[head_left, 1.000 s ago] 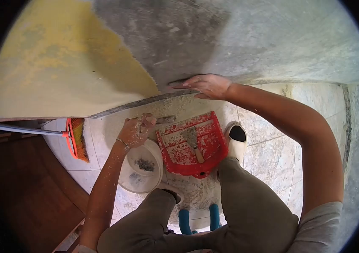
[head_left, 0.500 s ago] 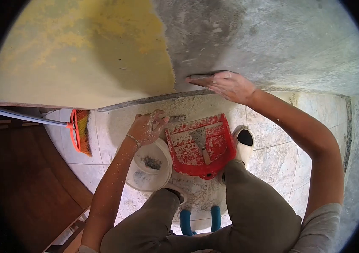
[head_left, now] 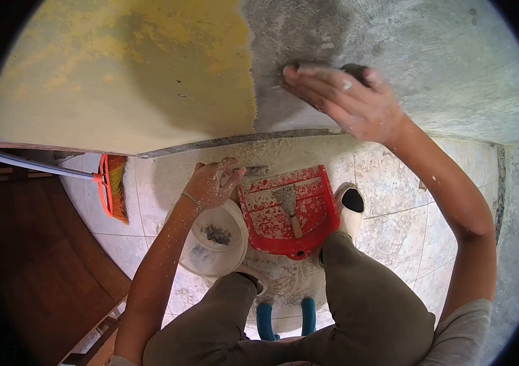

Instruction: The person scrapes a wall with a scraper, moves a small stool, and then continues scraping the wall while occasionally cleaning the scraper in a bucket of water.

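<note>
My right hand [head_left: 357, 100], dusted white and slightly blurred, is closed on a dark flat sanding block [head_left: 355, 71]. It presses flat against the bare grey part of the wall [head_left: 430, 61], just right of the ragged edge of yellow paint [head_left: 192, 36]. Low on the left, my left hand [head_left: 213, 183] has its fingers curled round a scraper [head_left: 256, 171], whose short metal blade sticks out to the right. Flecks cover that hand and wrist. Beneath it stands a white bucket [head_left: 241, 244] with grey debris inside.
A red dustpan [head_left: 326, 226] full of flakes holds a putty knife [head_left: 288, 204] with a wooden handle. An orange broom [head_left: 113, 189] lies at left beside brown wooden furniture [head_left: 39, 244]. Dust covers the tiled floor [head_left: 393, 238] around my shoes.
My right hand has moved up and to the right along the wall with the sanding block. My left hand stays in nearly the same place.
</note>
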Available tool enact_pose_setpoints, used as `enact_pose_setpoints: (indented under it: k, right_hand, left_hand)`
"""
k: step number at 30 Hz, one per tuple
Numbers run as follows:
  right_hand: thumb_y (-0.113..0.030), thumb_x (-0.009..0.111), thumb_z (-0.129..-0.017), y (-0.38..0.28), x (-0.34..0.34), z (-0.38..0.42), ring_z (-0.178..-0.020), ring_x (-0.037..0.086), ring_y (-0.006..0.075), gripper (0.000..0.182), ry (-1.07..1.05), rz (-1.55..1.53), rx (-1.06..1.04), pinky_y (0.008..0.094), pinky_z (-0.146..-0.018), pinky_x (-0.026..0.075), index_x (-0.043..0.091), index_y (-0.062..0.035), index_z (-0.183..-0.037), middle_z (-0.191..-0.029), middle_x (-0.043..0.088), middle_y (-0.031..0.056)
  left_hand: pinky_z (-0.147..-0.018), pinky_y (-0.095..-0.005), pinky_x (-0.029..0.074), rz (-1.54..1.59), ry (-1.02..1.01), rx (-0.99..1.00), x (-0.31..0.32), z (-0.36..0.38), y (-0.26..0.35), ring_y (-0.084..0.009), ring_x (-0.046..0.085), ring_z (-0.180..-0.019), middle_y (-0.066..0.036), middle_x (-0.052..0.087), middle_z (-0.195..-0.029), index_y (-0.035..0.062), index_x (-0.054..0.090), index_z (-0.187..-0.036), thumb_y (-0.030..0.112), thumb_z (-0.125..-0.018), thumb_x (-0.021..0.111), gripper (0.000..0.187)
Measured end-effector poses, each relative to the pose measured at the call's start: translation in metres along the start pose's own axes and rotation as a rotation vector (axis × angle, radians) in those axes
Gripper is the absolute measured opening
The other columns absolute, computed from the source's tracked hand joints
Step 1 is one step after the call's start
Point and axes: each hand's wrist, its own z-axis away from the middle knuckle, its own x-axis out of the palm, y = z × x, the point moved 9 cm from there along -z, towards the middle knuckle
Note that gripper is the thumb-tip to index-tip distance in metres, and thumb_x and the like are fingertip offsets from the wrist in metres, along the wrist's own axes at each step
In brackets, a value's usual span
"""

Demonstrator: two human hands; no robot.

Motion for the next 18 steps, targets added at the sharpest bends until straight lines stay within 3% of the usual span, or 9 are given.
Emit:
enact_pose_setpoints:
  k: [3,5,9,11,12,14,18]
  right_hand:
    - [-0.023,0.058,-0.097,-0.022,0.029,0.028,-0.133,0.050,0.0029,0.042,-0.135,-0.014,-0.166,0.0310,-0.120,0.017,0.061,-0.0164,-0.138,-0.146,0.057,-0.0079]
    - [-0.023,0.055,-0.098,-0.032,0.048,0.040,-0.135,0.049,0.0031,0.044,-0.402,-0.112,-0.236,0.0272,-0.118,0.022,0.058,-0.0153,-0.142,-0.149,0.054,-0.0085]
    - [-0.023,0.051,-0.097,-0.018,0.028,0.004,-0.138,0.044,0.0014,0.051,-0.247,0.187,-0.160,0.0261,-0.119,0.020,0.052,-0.0189,-0.148,-0.155,0.047,-0.0082]
    - [-0.022,0.047,-0.096,-0.007,0.007,-0.010,-0.142,0.038,0.0010,0.057,-0.070,0.191,0.038,0.0239,-0.119,0.020,0.044,-0.0201,-0.153,-0.160,0.040,-0.0067]
    - [-0.022,0.047,-0.096,-0.008,0.010,-0.006,-0.142,0.038,0.0010,0.057,-0.070,0.196,0.040,0.0239,-0.119,0.020,0.044,-0.0201,-0.153,-0.160,0.040,-0.0067]
    - [-0.024,0.055,-0.094,-0.041,0.038,0.008,-0.141,0.038,0.0032,0.054,-0.326,0.006,-0.259,0.0244,-0.120,0.019,0.051,-0.0160,-0.147,-0.156,0.046,-0.0070]
    - [-0.026,0.052,-0.094,-0.031,0.038,0.009,-0.145,0.031,0.0029,0.057,-0.373,0.107,-0.134,0.0286,-0.125,0.014,0.047,-0.0172,-0.150,-0.159,0.041,-0.0055]
  left_hand:
    - [-0.102,-0.0453,0.039,0.021,0.003,0.007,0.000,-0.001,0.000,-0.0314,0.069,-0.099,-0.016,0.073,-0.091,0.0074,0.059,-0.131,0.053,-0.102,0.045,0.055]
    - [-0.102,-0.0456,0.039,-0.029,-0.034,-0.023,0.001,-0.002,0.000,-0.0313,0.069,-0.100,-0.016,0.073,-0.089,0.0071,0.058,-0.131,0.052,-0.102,0.046,0.055]
    - [-0.101,-0.0456,0.039,0.006,0.007,-0.011,0.001,0.000,-0.002,-0.0313,0.069,-0.099,-0.016,0.073,-0.088,0.0072,0.059,-0.130,0.051,-0.102,0.046,0.054]
    - [-0.101,-0.0452,0.039,-0.025,-0.019,-0.014,0.000,-0.002,0.001,-0.0307,0.069,-0.100,-0.016,0.074,-0.088,0.0074,0.059,-0.128,0.051,-0.102,0.047,0.052]
    - [-0.101,-0.0452,0.039,-0.029,-0.018,-0.010,0.000,-0.002,0.002,-0.0307,0.069,-0.100,-0.016,0.074,-0.088,0.0074,0.059,-0.128,0.051,-0.102,0.047,0.052]
    - [-0.102,-0.0446,0.039,0.016,0.013,0.035,-0.004,0.001,0.007,-0.0290,0.069,-0.100,-0.012,0.075,-0.091,0.0078,0.059,-0.128,0.049,-0.102,0.047,0.050]
    - [-0.103,-0.0446,0.038,0.023,0.006,0.000,-0.003,0.001,0.005,-0.0272,0.069,-0.101,-0.007,0.076,-0.094,0.0081,0.059,-0.128,0.047,-0.102,0.048,0.048]
